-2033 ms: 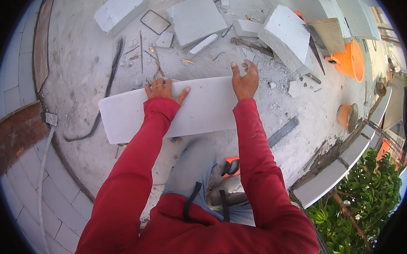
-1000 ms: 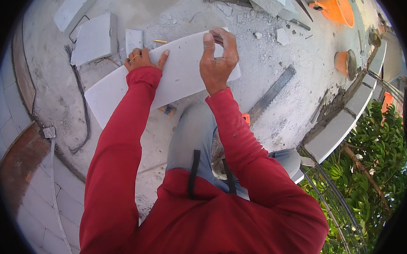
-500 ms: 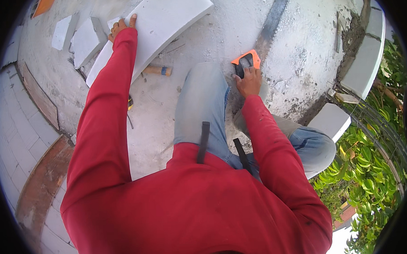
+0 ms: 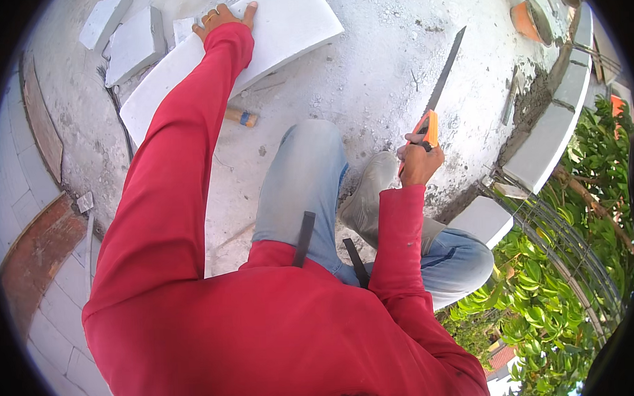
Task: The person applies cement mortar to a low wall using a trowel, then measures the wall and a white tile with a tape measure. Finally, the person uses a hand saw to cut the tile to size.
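Observation:
My left hand (image 4: 225, 21) lies on top of a large white block (image 4: 290, 28), its fingers spread over the surface. The block rests on the dusty floor at the upper left. In my right hand (image 4: 420, 165) is a hand saw (image 4: 446, 75), gripped by its orange and black handle. Its long toothed blade points forward and slightly right, away from me and apart from the block. My bent knees sit between the two hands.
Smaller white block pieces (image 4: 136, 47) lie left of the large one. A wooden handle (image 4: 241, 117) sticks out beside it. At the far right are an orange bucket (image 4: 532, 23), a low block wall (image 4: 539, 148), a steel bar cage (image 4: 559, 238) and green plants (image 4: 543, 281).
My right hand has picked the saw up off the floor, and the blade has turned more edge-on. My left hand has moved right along the block, with its fingers more spread.

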